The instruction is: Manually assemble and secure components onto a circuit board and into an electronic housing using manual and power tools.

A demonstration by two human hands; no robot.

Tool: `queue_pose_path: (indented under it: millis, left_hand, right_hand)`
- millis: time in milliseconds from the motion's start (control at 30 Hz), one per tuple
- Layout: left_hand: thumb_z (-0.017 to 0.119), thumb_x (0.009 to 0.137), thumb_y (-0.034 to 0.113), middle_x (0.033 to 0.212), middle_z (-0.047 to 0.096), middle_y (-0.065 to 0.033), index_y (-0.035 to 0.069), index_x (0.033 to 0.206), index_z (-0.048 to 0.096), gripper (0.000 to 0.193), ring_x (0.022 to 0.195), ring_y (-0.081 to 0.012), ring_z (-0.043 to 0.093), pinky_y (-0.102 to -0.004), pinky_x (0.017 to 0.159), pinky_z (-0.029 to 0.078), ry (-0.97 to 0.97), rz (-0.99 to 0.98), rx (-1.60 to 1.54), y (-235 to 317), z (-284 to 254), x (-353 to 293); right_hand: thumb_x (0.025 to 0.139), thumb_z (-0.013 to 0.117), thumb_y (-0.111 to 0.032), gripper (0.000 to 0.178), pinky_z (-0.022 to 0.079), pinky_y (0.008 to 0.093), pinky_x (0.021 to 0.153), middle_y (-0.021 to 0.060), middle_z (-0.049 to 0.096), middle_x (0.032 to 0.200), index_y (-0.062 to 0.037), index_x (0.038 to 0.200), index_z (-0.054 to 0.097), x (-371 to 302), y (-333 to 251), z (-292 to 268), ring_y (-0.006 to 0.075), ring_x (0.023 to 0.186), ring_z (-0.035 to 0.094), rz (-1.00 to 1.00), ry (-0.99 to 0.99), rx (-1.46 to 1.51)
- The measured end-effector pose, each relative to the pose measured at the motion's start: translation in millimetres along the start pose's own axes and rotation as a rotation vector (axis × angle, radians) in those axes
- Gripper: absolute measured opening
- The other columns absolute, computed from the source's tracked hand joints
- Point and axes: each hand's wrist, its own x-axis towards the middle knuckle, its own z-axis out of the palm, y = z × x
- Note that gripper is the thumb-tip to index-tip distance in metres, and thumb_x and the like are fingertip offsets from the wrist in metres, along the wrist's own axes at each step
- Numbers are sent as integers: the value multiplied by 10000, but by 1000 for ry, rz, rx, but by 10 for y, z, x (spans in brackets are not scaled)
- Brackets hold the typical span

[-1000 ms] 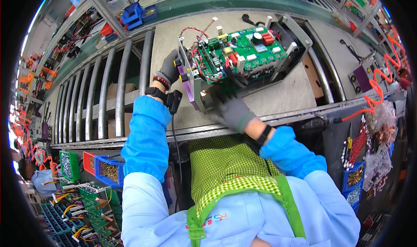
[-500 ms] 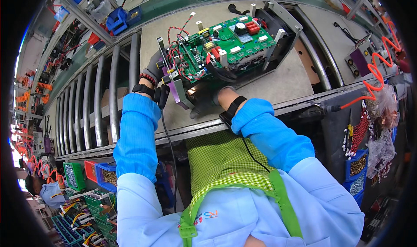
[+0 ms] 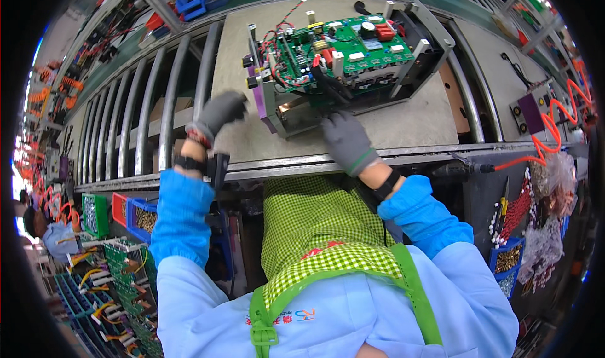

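Observation:
On the beige board [image 3: 416,125] sits an electronic unit in an open metal frame, with a green circuit board [image 3: 353,40] on top and a purple end plate [image 3: 263,106] at its left. Red and black wires [image 3: 272,62] bunch at that end. My left hand [image 3: 220,115], in a grey glove and slightly blurred, is off the unit, left of the end plate, its fingers loosely extended and empty. My right hand [image 3: 346,142], also gloved, is at the near lower edge of the frame, fingers apart. Whether its fingertips touch the frame I cannot tell.
Metal conveyor rollers [image 3: 146,109] run to the left, with more at the right of the board. A power driver [image 3: 457,169] with an orange coiled hose [image 3: 543,137] lies at the front right. Another purple-fronted unit [image 3: 532,115] stands further right. Blue bins [image 3: 140,218] hold small parts below.
My left hand has come away from the unit's left end, moving left and nearer to me. My right hand has drawn back from beneath the frame and shifted right. The whole view has shifted slightly.

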Motion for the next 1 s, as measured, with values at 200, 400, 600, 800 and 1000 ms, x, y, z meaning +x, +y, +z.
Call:
queue_pose_path:
  millis: [200, 400, 600, 800, 1000]
  left_hand:
    - [559, 1004, 378, 989, 689, -36, 46, 1167, 675, 387, 841, -123, 646, -271, 742, 523, -248, -155, -584, 827, 1006, -595]
    - [560, 1012, 350, 1005, 702, -15, 52, 1112, 686, 339, 836, -82, 649, -210, 703, 510, -83, -290, -903, 993, 1504, -79]
    - [611, 973, 355, 836, 719, 2, 41, 1006, 728, 337, 736, -72, 637, -250, 625, 474, 49, -223, -765, 1075, 1573, 16]
    - [626, 898, 318, 935, 700, -180, 119, 1028, 740, 263, 863, -380, 668, -447, 745, 524, 587, 106, 71, 1124, 1679, 202]
    - [620, 909, 292, 955, 697, -172, 112, 1045, 724, 249, 882, -371, 663, -455, 778, 518, 726, 157, 206, 1064, 1835, 464]
  right_hand:
    - [928, 654, -175, 281, 538, 323, 729, 122, 697, 1012, -6, 1148, 606, -118, -61, 54, 185, 874, 663, 602, 114, 1165]
    - [930, 652, -187, 341, 533, 330, 763, 122, 695, 994, -15, 1222, 617, -193, -53, 148, 199, 868, 657, 648, 62, 972]
    - [887, 610, -120, 411, 529, 416, 870, 184, 651, 1139, -53, 1293, 602, -353, 70, 15, 356, 1005, 638, 321, -24, 390]
    - [899, 652, -120, 392, 521, 369, 895, 153, 626, 1213, -37, 1277, 597, -616, 875, -599, 288, 1009, 629, 322, 490, 290]
    - [798, 770, -427, 887, 441, 427, 1048, 236, 549, 1369, 18, 1464, 389, -439, 1743, -626, 379, 1235, 556, 674, 362, 209]
